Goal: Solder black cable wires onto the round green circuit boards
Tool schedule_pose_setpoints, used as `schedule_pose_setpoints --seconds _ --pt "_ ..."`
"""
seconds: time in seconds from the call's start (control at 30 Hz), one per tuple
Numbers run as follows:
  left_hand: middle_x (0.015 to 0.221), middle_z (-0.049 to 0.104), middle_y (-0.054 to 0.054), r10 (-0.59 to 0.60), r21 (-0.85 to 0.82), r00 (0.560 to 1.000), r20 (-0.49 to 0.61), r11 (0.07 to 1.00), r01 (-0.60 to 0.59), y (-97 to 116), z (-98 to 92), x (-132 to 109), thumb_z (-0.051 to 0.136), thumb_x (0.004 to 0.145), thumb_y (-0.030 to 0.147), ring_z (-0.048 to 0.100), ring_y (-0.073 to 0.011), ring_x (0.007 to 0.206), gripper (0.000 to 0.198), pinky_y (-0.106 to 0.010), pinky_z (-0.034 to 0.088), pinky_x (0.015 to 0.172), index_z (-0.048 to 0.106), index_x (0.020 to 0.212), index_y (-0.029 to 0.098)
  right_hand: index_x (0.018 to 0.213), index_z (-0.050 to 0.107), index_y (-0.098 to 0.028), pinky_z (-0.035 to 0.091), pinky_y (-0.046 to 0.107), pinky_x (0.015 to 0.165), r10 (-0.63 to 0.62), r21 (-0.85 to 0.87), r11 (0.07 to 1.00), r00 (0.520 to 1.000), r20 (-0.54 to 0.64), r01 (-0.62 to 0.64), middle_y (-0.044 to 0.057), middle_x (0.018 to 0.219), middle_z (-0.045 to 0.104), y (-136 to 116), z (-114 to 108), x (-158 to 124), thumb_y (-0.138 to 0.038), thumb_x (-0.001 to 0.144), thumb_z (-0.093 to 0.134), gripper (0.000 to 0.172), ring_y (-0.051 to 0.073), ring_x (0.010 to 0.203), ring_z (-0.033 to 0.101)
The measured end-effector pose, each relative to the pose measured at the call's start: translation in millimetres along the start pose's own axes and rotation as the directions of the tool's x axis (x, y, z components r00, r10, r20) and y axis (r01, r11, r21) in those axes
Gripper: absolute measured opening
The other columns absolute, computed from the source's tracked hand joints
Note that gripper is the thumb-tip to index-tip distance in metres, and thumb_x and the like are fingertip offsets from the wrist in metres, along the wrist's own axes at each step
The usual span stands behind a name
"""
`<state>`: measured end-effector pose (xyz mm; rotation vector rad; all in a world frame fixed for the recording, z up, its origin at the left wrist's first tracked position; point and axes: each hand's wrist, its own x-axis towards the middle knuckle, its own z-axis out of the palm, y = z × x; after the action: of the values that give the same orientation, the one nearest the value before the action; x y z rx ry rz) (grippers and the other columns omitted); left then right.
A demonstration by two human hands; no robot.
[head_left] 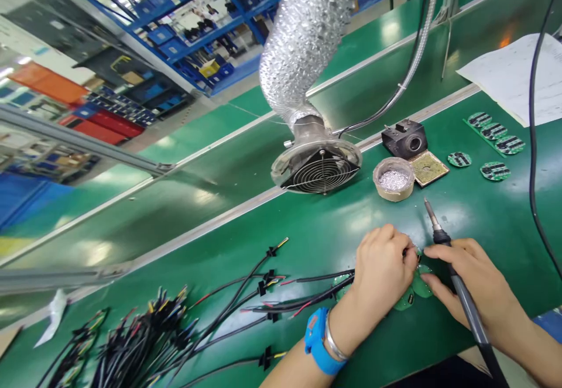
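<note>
Down on the green mat (333, 230), a round green circuit board (420, 286), pinned between both hands, partly hidden under them. Left hand (381, 271) curled over the board's left edge, fingers bent tight and narrow, pinching something small and shiny at the fingertips; what exactly, impossible to tell. Blue wristband (317, 341) and silver bangle (333, 341) on that wrist. Right hand (472, 285) just right of the board, fingers wrapped around a soldering iron (456, 285), thumb and forefinger pressing on the board's rim; iron tip pointing up and away from the board, not touching it. A second green board (404, 301) just below the first, half covered by the left hand.

Left of the board, black cables with coloured wire ends (272, 300), running under the left hand; farther left, a thick heap of the same cables (140, 341). Above the board, a small round tub of silvery bits (393, 178), and beside it a black iron stand with a yellowish sponge (415, 151). Up and left of the board, a fume extractor fan (319, 168) on a silver flexible duct (307, 37). Up and right of the board, more round green boards (495, 142) laid out loose, and a white paper sheet (513, 75) beyond them.
</note>
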<state>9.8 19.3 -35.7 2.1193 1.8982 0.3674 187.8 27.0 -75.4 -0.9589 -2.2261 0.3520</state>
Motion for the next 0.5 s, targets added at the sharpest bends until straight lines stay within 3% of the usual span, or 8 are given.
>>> schedule_pose_setpoints --seconds 0.13,0.2,0.33,0.43,0.5 --pt "0.105 0.067 -0.005 0.05 -0.059 0.995 0.086 0.997 -0.045 -25.1 -31.8 -28.5 0.086 0.069 0.036 0.063 -0.0257 0.094 0.053 -0.039 0.051 0.083 0.065 0.116 0.023 0.114 0.057 -0.019 0.05 0.035 0.077 0.0 -0.023 1.0 1.0 -0.003 0.0 0.004 0.086 0.066 -1.0 0.2 -2.7 -0.022 0.092 0.059 0.022 0.021 0.084 0.06" --pt "0.11 0.067 -0.007 -0.021 0.013 0.996 0.087 1.0 0.02 -45.1 -46.3 -52.4 0.089 0.065 0.031 0.062 -0.0277 0.098 0.063 -0.041 0.051 0.084 0.062 0.121 0.021 0.114 0.057 -0.019 0.05 0.035 0.077 0.006 -0.015 1.0 1.0 -0.009 -0.006 0.004 0.088 0.067 -1.8 0.9 -4.2 -0.021 0.092 0.059 0.022 0.02 0.084 0.061" --pt "0.092 0.071 -0.002 -0.074 0.091 0.991 0.111 0.994 0.064 -78.5 -62.2 -80.2 0.068 0.085 0.016 0.065 -0.0212 0.084 0.019 -0.034 0.05 0.076 0.067 0.103 0.022 0.11 0.058 -0.02 0.05 0.033 0.074 0.008 -0.028 1.0 1.0 -0.018 -0.009 0.002 0.089 0.069 -3.6 3.9 -7.4 -0.017 0.093 0.057 0.018 0.017 0.078 0.065" --pt "0.089 0.072 -0.001 -0.014 0.049 0.992 0.128 0.999 0.007 -89.2 -61.9 -63.7 0.057 0.093 0.017 0.067 -0.0175 0.079 0.015 -0.031 0.049 0.073 0.069 0.097 0.024 0.112 0.058 -0.022 0.05 0.035 0.073 -0.012 -0.045 0.999 0.999 -0.032 0.01 0.002 0.09 0.07 -3.1 4.5 -10.9 -0.019 0.092 0.06 0.021 0.019 0.076 0.067" --pt "0.093 0.073 -0.002 0.001 0.068 0.998 0.069 0.998 -0.006 -94.1 -58.2 -41.2 0.058 0.094 0.019 0.068 -0.0187 0.087 0.015 -0.032 0.049 0.08 0.07 0.101 0.023 0.116 0.056 -0.025 0.052 0.037 0.074 -0.011 -0.051 0.999 1.0 -0.017 0.01 0.003 0.092 0.071 -0.4 3.8 -13.9 -0.02 0.09 0.062 0.028 0.022 0.078 0.069"
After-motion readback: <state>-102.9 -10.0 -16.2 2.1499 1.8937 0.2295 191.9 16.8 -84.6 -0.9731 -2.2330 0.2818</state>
